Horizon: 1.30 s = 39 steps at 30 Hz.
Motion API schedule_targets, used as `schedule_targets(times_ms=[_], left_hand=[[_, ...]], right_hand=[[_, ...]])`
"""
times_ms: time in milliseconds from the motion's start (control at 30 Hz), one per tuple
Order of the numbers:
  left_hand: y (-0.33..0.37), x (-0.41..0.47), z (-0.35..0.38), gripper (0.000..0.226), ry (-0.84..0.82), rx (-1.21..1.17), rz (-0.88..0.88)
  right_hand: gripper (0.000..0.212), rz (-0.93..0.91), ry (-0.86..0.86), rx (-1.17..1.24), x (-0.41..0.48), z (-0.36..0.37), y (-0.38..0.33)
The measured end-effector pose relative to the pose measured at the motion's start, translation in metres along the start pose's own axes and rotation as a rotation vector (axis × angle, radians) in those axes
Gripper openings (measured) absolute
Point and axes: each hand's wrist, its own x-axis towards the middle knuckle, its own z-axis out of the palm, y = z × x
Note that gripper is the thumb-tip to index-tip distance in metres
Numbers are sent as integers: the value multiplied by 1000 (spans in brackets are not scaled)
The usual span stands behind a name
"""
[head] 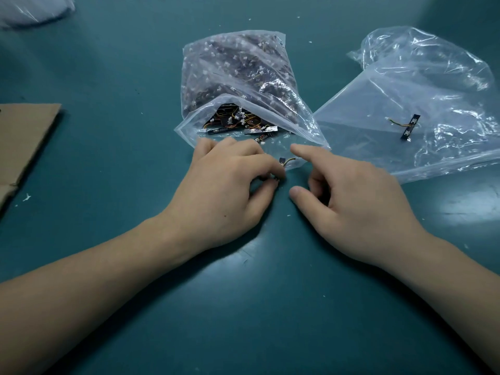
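**Forearms down, left hand point(230, 182) pinching a wired strip point(282, 161)**

Both bare forearms lie low across the green table point(108, 63), closest to us, and the hands meet in the middle. On the left hand the fingers are curled in tight, thumb and forefinger nipping a small dark strip with thin coloured wires. The strip pokes out past the knuckles, right at the lip of the full bag point(232, 66). Over on the right hand point(351, 201), the forefinger points straight at that same lip, the thumb sticks out below it and the other fingers are tucked under. Nothing is in its grasp. Whether the fingertip touches the plastic, I cannot tell.

Just beyond the hands, the full bag gapes toward us, with more strips point(238, 123) and white plugs spilling into its mouth. To the right lies a second clear bag point(419, 85), flat and crumpled, with a lone strip point(410, 127) inside. A sheet of cardboard point(24, 136) sits at the left edge, and more plastic wrap point(29, 9) shows at the far left corner.
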Motion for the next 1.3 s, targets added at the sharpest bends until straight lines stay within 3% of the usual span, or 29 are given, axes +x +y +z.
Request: schedule_targets(times_ms=[167, 333, 500, 800, 1000, 1100, 1200, 1300], left_hand=[[-1, 0, 1, 3, 19, -47, 13], [-4, 2, 1, 22, -4, -170, 4], [0, 3, 1, 41, -135, 17, 74], [4, 2, -2, 28, -189, 28, 73], [4, 2, -2, 23, -135, -89, 17], [3, 2, -2, 23, -108, -125, 21], [2, 1, -1, 14, 28, -197, -18], [2, -1, 0, 9, 129, -229, -72]], right_hand=[[56, -10, -29, -59, -1, -2, -2], [10, 6, 26, -26, -1, 1, 0], [20, 24, 52, 17, -1, 1, -3], [9, 46, 14, -49, -1, -2, -8], [15, -58, 10, -156, -4, -4, -9], [15, -106, 116, -122, -6, -2, -9], [16, -158, 269, -84, -5, -2, -10], [13, -222, 308, -38, -8, 3, -15]])
